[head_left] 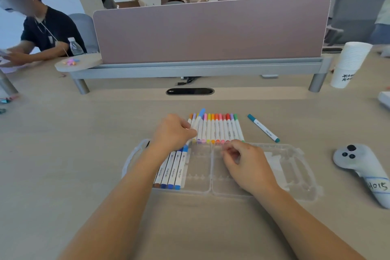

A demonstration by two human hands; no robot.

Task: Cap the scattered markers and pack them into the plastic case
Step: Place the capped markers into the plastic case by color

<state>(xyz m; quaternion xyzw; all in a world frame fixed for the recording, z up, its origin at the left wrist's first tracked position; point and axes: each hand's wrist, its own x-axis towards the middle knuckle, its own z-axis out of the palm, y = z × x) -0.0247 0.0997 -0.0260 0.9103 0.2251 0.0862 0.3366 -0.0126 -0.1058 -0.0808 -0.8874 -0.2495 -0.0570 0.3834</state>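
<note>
An open clear plastic case (291, 167) lies flat on the desk in front of me. Several capped markers (172, 170), brown and blue, lie in its left half. Just behind the case, a row of capped markers (219, 129) in many colours lies side by side. My left hand (173, 131) grips a light-blue-capped marker (200, 115) at the left end of that row, its cap pointing away from me. My right hand (242, 161) rests over the middle of the case, fingers curled, with nothing visible in it. A teal marker (263, 128) lies alone to the right.
A white controller (363, 169) labelled in pen lies at the right. A stack of paper cups (350, 63) stands at the far right beside the pink desk divider (211, 29). A cable slot (190, 91) is set in the desk. People sit behind and to the left.
</note>
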